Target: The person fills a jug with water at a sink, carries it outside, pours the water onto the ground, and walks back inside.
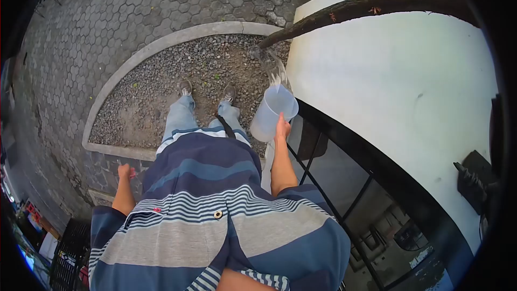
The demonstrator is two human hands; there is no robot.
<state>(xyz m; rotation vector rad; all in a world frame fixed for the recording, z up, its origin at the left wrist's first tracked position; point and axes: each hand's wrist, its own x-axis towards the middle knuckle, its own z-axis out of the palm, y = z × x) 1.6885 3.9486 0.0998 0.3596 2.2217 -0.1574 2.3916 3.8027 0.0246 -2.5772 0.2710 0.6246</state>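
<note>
My right hand (pixel 282 127) is closed on a translucent plastic pitcher (pixel 263 120), at its handle side. The pitcher is tipped forward, and clear water (pixel 275 70) pours over its rim towards the foot of a tree trunk (pixel 334 15). Gravelly soil (pixel 210 62) lies under the stream. Low at my other side, my left hand (pixel 124 171) is curled closed, away from the pitcher. A small pink thing (pixel 132 172) shows at its fingers, too small to name.
A curved concrete curb (pixel 161 39) borders the gravel bed where my feet stand. Grey paving blocks (pixel 81 48) lie beyond. To the right are a white wall (pixel 388 70) and a dark-framed window (pixel 344 194). The trunk leans across the wall.
</note>
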